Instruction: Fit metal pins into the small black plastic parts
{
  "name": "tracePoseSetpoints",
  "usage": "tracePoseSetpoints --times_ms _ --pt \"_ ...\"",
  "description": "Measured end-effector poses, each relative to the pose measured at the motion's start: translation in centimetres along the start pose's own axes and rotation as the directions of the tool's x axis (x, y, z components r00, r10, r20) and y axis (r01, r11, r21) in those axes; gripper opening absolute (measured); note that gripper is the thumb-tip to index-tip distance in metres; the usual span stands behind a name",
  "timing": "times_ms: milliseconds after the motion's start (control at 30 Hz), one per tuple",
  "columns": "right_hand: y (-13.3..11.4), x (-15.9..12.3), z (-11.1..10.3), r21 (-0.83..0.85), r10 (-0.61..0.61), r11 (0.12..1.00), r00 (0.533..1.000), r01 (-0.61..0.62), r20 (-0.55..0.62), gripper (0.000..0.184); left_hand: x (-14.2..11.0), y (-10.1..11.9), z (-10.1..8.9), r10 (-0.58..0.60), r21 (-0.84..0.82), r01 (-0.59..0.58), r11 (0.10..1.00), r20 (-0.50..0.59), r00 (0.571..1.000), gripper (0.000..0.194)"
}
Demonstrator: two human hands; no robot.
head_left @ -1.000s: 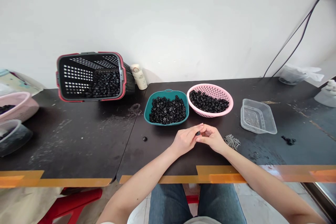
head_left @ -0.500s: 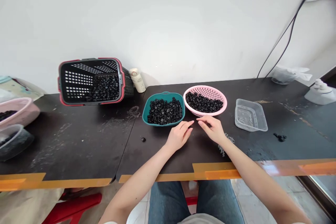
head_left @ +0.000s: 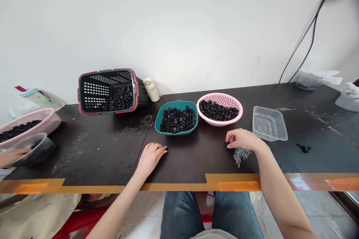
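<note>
My left hand [head_left: 150, 158] lies palm down on the dark table [head_left: 196, 164], its fingers over the spot where a loose black piece lay and nothing visible in it. My right hand [head_left: 241, 139] hovers with curled fingers just above a small pile of grey screws [head_left: 241, 156]. A teal bowl [head_left: 176, 127] full of small black ring-like parts stands beyond my hands. To its right is a pink perforated bowl [head_left: 219, 120] holding more of them. A clear plastic tray [head_left: 269, 124] with a few screws sits just beyond my right hand.
A dark basket [head_left: 108, 91] with red rims lies tipped on its side at the back, holding black parts. Beside it stands a cream bottle [head_left: 152, 89]. At far left, a co-worker's hand [head_left: 14, 155] reaches near a clear tub [head_left: 35, 150] and a pink basin [head_left: 28, 127].
My hands have parted: the left moved left onto the table, the right moved right over the screws. The small black piece once between them no longer shows. A co-worker's hand has appeared.
</note>
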State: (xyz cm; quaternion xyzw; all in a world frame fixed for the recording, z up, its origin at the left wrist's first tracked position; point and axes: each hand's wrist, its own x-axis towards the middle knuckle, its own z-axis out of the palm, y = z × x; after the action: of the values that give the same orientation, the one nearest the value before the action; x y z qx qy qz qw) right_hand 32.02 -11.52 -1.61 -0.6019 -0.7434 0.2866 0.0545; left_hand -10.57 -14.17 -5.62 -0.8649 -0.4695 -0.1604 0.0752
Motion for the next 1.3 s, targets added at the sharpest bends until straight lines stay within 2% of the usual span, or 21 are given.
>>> tracePoseSetpoints --times_ms 100,200,333,400,467,533,567,633,700,800,900,1000,1067,1133,1200,1233,1300 --pt "0.2 0.3 0.1 -0.101 0.075 0.992 0.996 -0.069 0.053 0.016 -0.7 -1.3 -0.7 -0.029 0.063 0.03 0.998 -0.012 0.999 0.023" --pt "0.2 0.7 0.4 -0.155 0.104 0.984 0.991 -0.09 0.089 0.016 0.1 -1.6 -1.9 -0.072 0.085 0.078 0.993 -0.073 0.995 0.021" --pt "0.3 0.8 0.4 -0.175 0.139 0.977 0.985 -0.12 0.099 0.011 3.8 -0.9 -3.6 -0.157 0.015 0.165 0.986 -0.231 0.96 0.022" --pt "0.4 0.6 0.1 -0.15 0.134 0.982 0.985 -0.117 0.105 0.009 6.5 -0.1 -4.1 -0.171 -0.062 0.16 0.985 -0.246 0.954 0.024" --pt "0.4 0.2 -0.3 -0.12 0.118 0.987 0.988 -0.106 0.097 0.01 9.2 0.7 -4.2 -0.179 -0.109 0.164 0.98 -0.149 0.972 0.025" --pt "0.5 -0.2 -0.5 -0.116 0.121 0.987 0.99 -0.111 0.076 0.012 11.5 1.3 -4.0 -0.189 -0.094 0.194 0.976 0.058 0.98 0.02" --pt "0.6 -0.4 -0.5 -0.122 0.127 0.985 0.99 -0.118 0.065 0.013 12.5 1.5 -3.8 -0.209 -0.07 0.224 0.972 0.18 0.961 0.018" --pt "0.9 -0.6 -0.4 -0.138 0.131 0.983 0.99 -0.122 0.058 0.016 14.2 1.5 -3.3 -0.261 -0.013 0.286 0.958 0.373 0.89 0.016" --pt "1.3 -0.7 0.1 -0.141 0.107 0.985 0.992 -0.097 0.065 0.016 15.4 1.2 -2.7 -0.291 0.015 0.32 0.947 0.46 0.839 0.013" --pt "1.8 -0.6 0.6 -0.129 0.049 0.991 0.995 -0.038 0.083 0.007 16.5 0.7 -2.0 -0.299 0.01 0.338 0.941 0.493 0.817 0.007" --pt "2.0 -0.5 0.8 -0.102 0.003 0.995 0.994 0.008 0.109 0.006 16.8 0.6 -1.4 -0.299 -0.01 0.345 0.939 0.474 0.828 0.005" --pt "2.1 -0.8 0.7 -0.055 -0.042 0.997 0.992 0.049 0.12 0.008 16.4 1.1 -1.5 -0.297 -0.033 0.339 0.94 0.405 0.865 0.009" --pt "2.2 -1.2 0.5 -0.023 -0.062 0.998 0.991 0.065 0.115 0.008 15.9 2.0 -2.2 -0.277 -0.086 0.316 0.945 0.303 0.912 0.014" --pt "2.3 -1.5 0.2 0.037 -0.091 0.995 0.991 0.088 0.103 0.009 15.3 3.5 -3.1 -0.212 -0.257 0.239 0.936 0.129 0.969 0.019" --pt "2.1 -1.6 -0.1 0.164 -0.134 0.979 0.988 0.12 0.082 0.01 14.5 5.7 -3.8 -0.132 -0.536 0.098 0.838 -0.024 0.991 0.022" --pt "1.9 -1.5 -0.2 0.254 -0.157 0.958 0.985 0.135 0.068 0.012 14.0 7.1 -3.9 -0.101 -0.678 0.05 0.733 -0.036 0.994 0.022" --pt "0.8 -1.0 -0.3 0.441 -0.195 0.882 0.981 0.164 0.025 0.02 13.1 9.9 -3.2 0.005 -0.897 0.076 0.435 0.086 0.996 0.021"
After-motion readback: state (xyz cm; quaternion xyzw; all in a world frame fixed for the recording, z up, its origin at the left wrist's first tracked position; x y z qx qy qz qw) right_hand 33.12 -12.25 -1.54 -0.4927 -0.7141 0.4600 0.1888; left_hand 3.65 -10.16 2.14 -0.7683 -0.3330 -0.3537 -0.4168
